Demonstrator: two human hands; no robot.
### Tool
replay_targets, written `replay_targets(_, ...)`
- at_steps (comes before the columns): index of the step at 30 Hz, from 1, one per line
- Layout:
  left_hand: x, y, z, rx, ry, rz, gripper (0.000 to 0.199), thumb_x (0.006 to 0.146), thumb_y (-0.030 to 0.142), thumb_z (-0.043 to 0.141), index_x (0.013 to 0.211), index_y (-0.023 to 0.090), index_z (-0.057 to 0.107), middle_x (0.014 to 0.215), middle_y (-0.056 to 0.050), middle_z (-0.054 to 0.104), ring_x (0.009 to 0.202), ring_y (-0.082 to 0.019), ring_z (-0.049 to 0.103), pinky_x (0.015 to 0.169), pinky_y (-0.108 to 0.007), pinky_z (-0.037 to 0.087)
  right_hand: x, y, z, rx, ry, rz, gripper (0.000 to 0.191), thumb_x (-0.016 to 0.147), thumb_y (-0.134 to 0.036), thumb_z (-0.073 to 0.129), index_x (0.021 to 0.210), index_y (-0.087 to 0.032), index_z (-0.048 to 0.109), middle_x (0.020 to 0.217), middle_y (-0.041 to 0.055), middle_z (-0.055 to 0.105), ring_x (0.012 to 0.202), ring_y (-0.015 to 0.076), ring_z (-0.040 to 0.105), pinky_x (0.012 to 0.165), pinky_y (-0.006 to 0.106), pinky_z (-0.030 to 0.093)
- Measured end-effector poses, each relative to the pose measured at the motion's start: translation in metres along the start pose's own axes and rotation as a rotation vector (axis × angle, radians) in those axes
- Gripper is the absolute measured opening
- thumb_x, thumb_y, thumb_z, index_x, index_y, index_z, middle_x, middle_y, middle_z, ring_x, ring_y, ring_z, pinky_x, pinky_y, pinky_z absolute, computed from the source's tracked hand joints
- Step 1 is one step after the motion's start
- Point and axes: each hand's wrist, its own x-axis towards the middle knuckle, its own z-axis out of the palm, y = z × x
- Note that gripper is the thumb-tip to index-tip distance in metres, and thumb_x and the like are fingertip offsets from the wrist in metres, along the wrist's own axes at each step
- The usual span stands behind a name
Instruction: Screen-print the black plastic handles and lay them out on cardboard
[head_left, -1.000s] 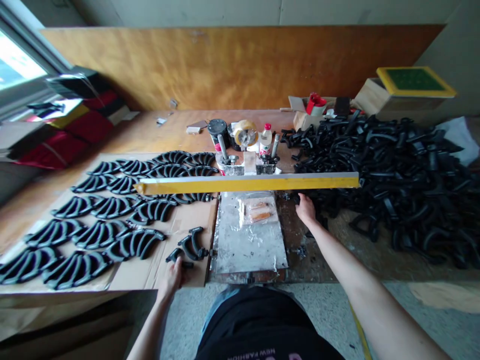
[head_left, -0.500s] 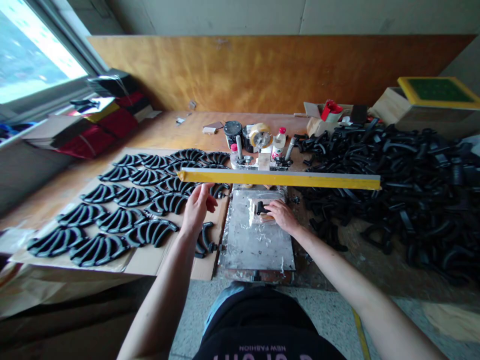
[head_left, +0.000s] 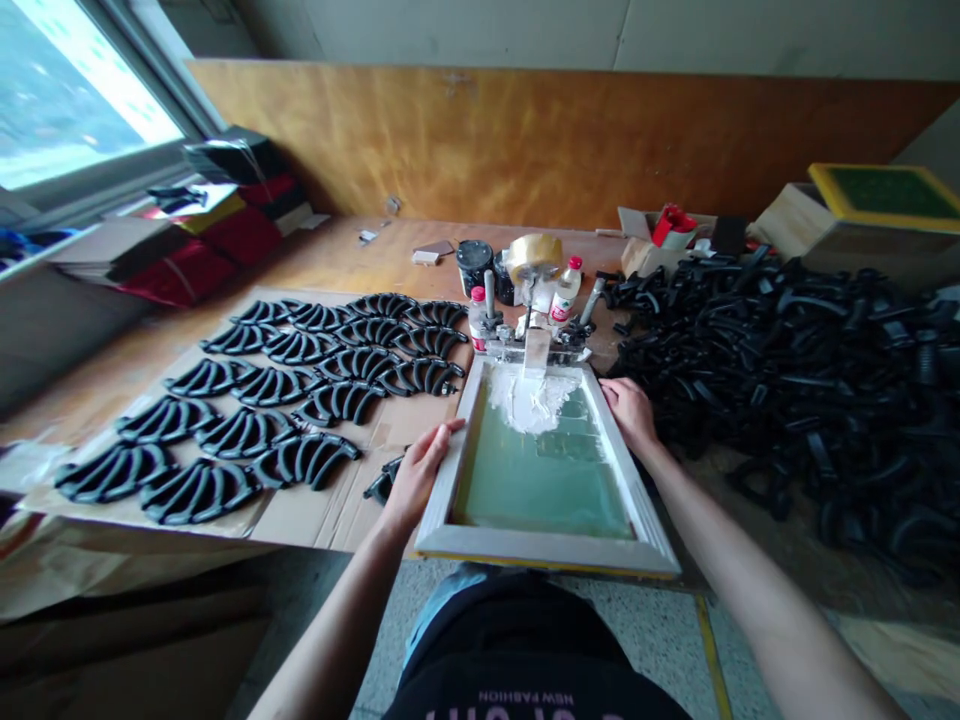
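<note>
A screen printing frame (head_left: 547, 552) lies lowered over the base plate, with green mesh inside its pale border. White ink (head_left: 529, 402) is smeared across the mesh's far end, and a squeegee (head_left: 535, 354) stands there. My left hand (head_left: 424, 468) is closed on the frame's left side. On the opposite side, farther up, my right hand (head_left: 631, 412) grips the right edge, its fingertips partly hidden. The black part seen on the plate earlier is hidden beneath the frame.
Curved black parts (head_left: 244, 430) lie in fanned rows on cardboard (head_left: 322, 520) at left. A heap of black parts (head_left: 810, 370) covers the right. Bottles (head_left: 565, 290), a tape roll (head_left: 534, 257) and a dark can (head_left: 475, 266) stand behind the frame.
The screen frame has swung down from its raised position and covers the plate. My left hand came down and my right hand left the black part; both now hold the frame's sides.
</note>
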Motion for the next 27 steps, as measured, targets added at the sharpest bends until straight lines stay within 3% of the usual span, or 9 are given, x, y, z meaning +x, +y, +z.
replay_targets(2, -0.002, -0.031, 0.002, -0.022, -0.031, -0.106, 0.06, 0.082, 0.057, 0.058, 0.128, 0.019, 0.06, 0.096, -0.005, 0.07, 0.084, -0.019, 0.064, 0.07, -0.026, 0.05, 0.025, -0.006, -0.001, 0.17, 0.035, 0.056, 0.032, 0.086, -0.018, 0.059, 0.117, -0.013, 0.066, 0.115, 0.0131, 0.066, 0.103, 0.0232, 0.064, 0.092, 0.039, 0.054)
replay_targets(4, 0.0, -0.059, 0.006, -0.044, -0.06, -0.173, 0.07, 0.08, 0.055, 0.06, 0.14, 0.02, 0.047, 0.087, -0.003, 0.069, 0.072, -0.017, 0.063, 0.063, -0.025, 0.049, 0.05, -0.025, 0.001, 0.286, 0.04, 0.002, 0.053, 0.081, -0.02, 0.067, 0.133, -0.016, 0.055, 0.133, 0.0152, 0.054, 0.12, 0.0277, 0.054, 0.103, 0.043, 0.046)
replay_targets(6, 0.003, -0.079, 0.01, -0.029, -0.056, -0.188, 0.073, 0.08, 0.053, 0.061, 0.143, 0.02, 0.043, 0.085, -0.002, 0.068, 0.069, -0.016, 0.062, 0.063, -0.025, 0.048, 0.07, -0.049, 0.007, 0.332, -0.039, -0.076, 0.057, 0.08, -0.021, 0.069, 0.134, -0.016, 0.051, 0.134, 0.0155, 0.052, 0.121, 0.0291, 0.05, 0.103, 0.044, 0.043)
replay_targets(8, 0.005, -0.089, 0.014, -0.012, -0.042, -0.187, 0.071, 0.081, 0.052, 0.06, 0.142, 0.02, 0.045, 0.088, -0.004, 0.068, 0.073, -0.017, 0.063, 0.065, -0.026, 0.049, 0.079, -0.069, 0.015, 0.319, -0.176, -0.115, 0.039, 0.082, -0.02, 0.067, 0.12, -0.015, 0.059, 0.117, 0.014, 0.061, 0.112, 0.028, 0.054, 0.096, 0.041, 0.045)
replay_targets(12, 0.004, -0.091, 0.015, -0.012, -0.024, -0.19, 0.068, 0.08, 0.051, 0.061, 0.139, 0.019, 0.05, 0.096, -0.007, 0.07, 0.085, -0.02, 0.065, 0.075, -0.029, 0.051, 0.06, -0.084, 0.022, 0.277, -0.38, -0.182, 0.006, 0.084, -0.016, 0.06, 0.089, -0.016, 0.063, 0.09, 0.0092, 0.065, 0.09, 0.0238, 0.058, 0.081, 0.034, 0.046)
replay_targets(16, 0.003, -0.09, 0.014, -0.038, -0.014, -0.189, 0.067, 0.08, 0.051, 0.062, 0.137, 0.018, 0.052, 0.107, -0.009, 0.07, 0.093, -0.022, 0.065, 0.081, -0.03, 0.05, 0.025, -0.076, 0.002, 0.394, -0.406, -0.46, 0.018, 0.08, -0.004, 0.052, 0.085, -0.017, 0.064, 0.086, 0.007, 0.064, 0.088, 0.0211, 0.057, 0.079, 0.03, 0.044)
replay_targets(19, 0.003, -0.092, 0.014, -0.037, -0.018, -0.183, 0.067, 0.08, 0.051, 0.062, 0.138, 0.018, 0.052, 0.11, -0.01, 0.069, 0.095, -0.022, 0.065, 0.081, -0.03, 0.05, 0.02, -0.068, -0.013, 0.487, -0.49, -0.61, 0.022, 0.077, -0.002, 0.051, 0.083, -0.019, 0.064, 0.084, 0.0046, 0.064, 0.086, 0.0193, 0.057, 0.076, 0.028, 0.043)
replay_targets(22, 0.003, -0.089, 0.014, -0.046, -0.023, -0.188, 0.067, 0.08, 0.052, 0.062, 0.137, 0.018, 0.052, 0.11, -0.01, 0.069, 0.092, -0.022, 0.066, 0.077, -0.029, 0.051, 0.028, -0.069, -0.015, 0.486, -0.51, -0.523, 0.016, 0.078, -0.007, 0.055, 0.078, -0.021, 0.064, 0.079, 0.0021, 0.064, 0.08, 0.0182, 0.057, 0.073, 0.027, 0.043)
replay_targets(27, -0.001, -0.079, 0.013, -0.062, -0.021, -0.226, 0.071, 0.078, 0.053, 0.063, 0.138, 0.017, 0.05, 0.093, -0.008, 0.071, 0.078, -0.02, 0.066, 0.066, -0.027, 0.051, 0.01, -0.079, -0.005, 0.516, -0.32, -0.461, 0.025, 0.079, -0.002, 0.051, 0.092, -0.017, 0.068, 0.092, 0.0083, 0.067, 0.097, 0.0226, 0.056, 0.085, 0.033, 0.045)
